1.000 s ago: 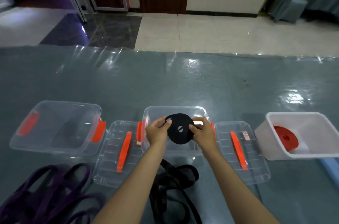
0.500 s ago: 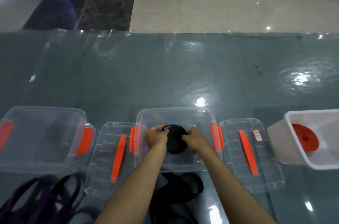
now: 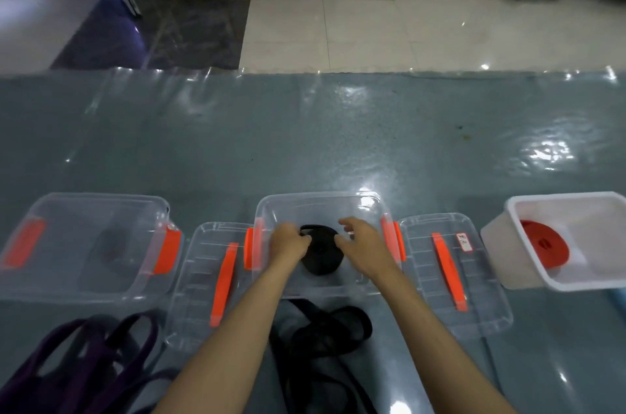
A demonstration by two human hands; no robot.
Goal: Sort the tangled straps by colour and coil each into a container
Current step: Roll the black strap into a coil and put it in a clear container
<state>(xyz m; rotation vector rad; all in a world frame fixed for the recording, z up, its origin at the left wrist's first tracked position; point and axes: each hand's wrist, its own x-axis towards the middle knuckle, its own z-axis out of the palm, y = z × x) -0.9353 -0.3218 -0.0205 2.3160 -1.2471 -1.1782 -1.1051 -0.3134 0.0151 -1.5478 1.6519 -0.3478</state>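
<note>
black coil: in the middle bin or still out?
In. The black coil sits inside the middle clear bin, within its walls; the left hand grips its edge, the right hand is spread beside it.

Left hand [image 3: 288, 241] curled, right hand [image 3: 359, 240] loose.

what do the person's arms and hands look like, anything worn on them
Both forearms are bare from the bottom edge of the picture to the wrists: no sleeves show. The left hand and right hand wear no gloves, and no watch, bracelet or ring can be seen. The picture is slightly blurred, so fine details such as nails cannot be made out.
</note>
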